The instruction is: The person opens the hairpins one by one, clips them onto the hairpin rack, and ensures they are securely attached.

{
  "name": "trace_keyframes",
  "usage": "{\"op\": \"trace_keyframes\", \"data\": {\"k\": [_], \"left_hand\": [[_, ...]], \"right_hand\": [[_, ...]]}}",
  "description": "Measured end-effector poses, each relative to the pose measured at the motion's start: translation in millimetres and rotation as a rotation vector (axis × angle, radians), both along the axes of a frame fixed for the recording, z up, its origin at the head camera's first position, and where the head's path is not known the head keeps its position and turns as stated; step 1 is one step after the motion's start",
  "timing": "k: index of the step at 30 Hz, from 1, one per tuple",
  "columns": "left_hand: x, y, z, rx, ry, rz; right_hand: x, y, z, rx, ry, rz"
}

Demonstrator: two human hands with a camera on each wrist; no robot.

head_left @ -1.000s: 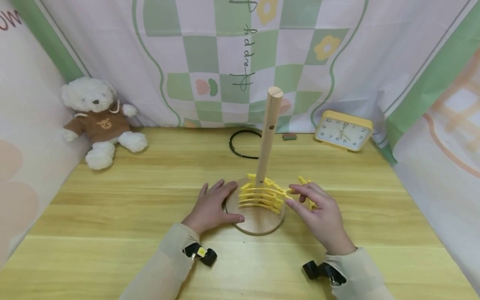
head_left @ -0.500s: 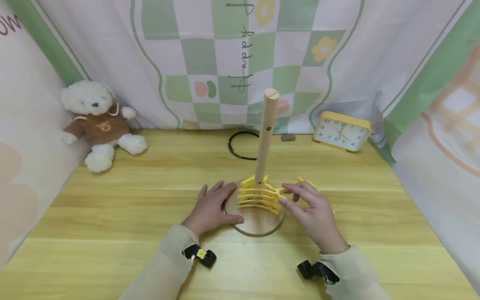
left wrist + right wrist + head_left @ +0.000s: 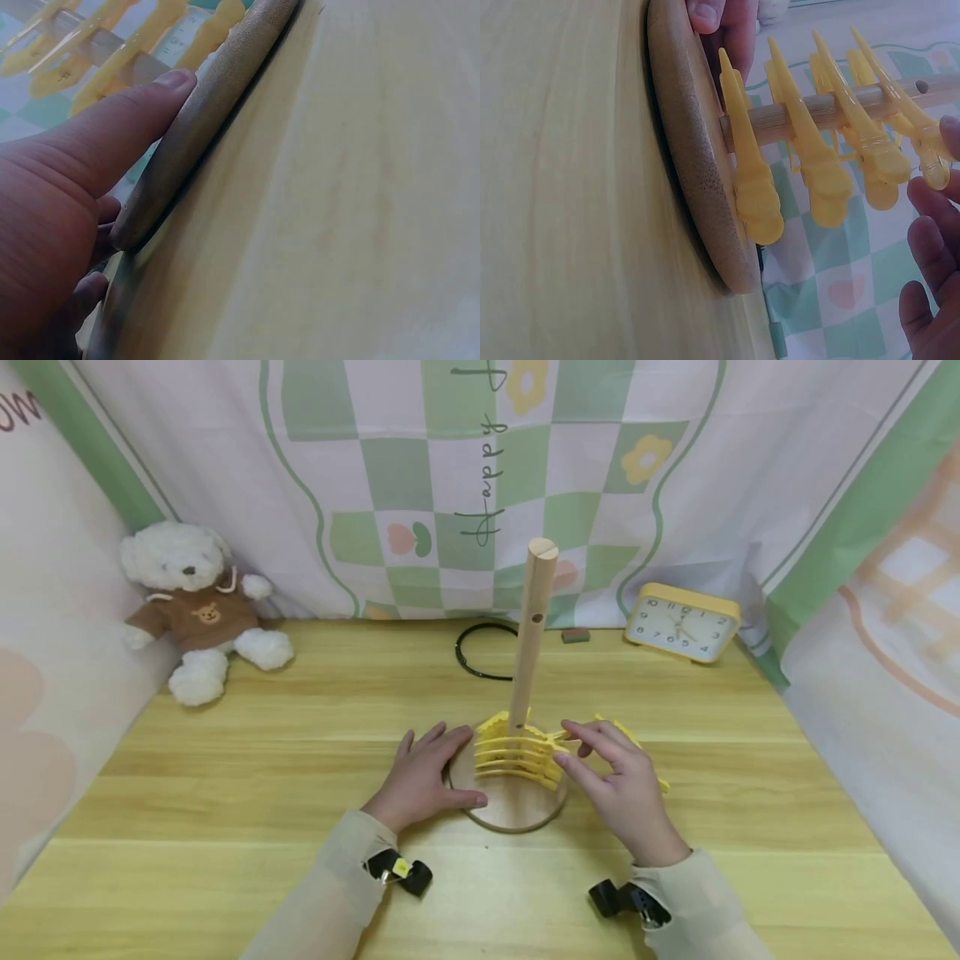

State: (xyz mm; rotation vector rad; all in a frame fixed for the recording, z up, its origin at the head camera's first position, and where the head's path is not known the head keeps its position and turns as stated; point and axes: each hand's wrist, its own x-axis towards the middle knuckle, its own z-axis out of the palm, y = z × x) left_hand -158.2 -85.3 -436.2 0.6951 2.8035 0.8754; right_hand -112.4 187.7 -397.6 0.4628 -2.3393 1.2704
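Observation:
A round wooden base (image 3: 517,817) carries an upright wooden post (image 3: 532,635) with holes in it. Around the post's lower part, several curved yellow plastic pieces (image 3: 513,766) stand one above another. My left hand (image 3: 423,777) rests at the base's left side, thumb on the edge and fingers spread. With thumb and forefinger, my right hand (image 3: 622,785) pinches the end of the topmost yellow plastic piece (image 3: 911,116). In the right wrist view its pointed arm reaches past the post. The pinching fingertips are partly cut off there.
More yellow plastic (image 3: 663,786) lies on the table, mostly behind my right hand. Farther back are a black ring (image 3: 461,653), partly behind the post, and a small red-and-green block (image 3: 576,636). A white teddy bear (image 3: 206,618) sits left, a yellow clock (image 3: 682,625) right.
My right hand has moved left with the yellow plastic piece, bringing it in around the post above the others. My left hand has kept its place on the base.

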Motion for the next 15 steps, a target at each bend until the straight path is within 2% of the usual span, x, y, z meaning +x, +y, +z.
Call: {"op": "trace_keyframes", "data": {"k": [6, 15], "left_hand": [[-1.4, -0.8, -2.9, 0.016, 0.006, -0.006], [-1.2, -0.9, -3.4, 0.016, -0.008, 0.004]], "right_hand": [[1.8, 8, -2.4, -0.029, 0.016, 0.006], [7.1, 28, -4.1, -0.027, -0.047, -0.07]]}}
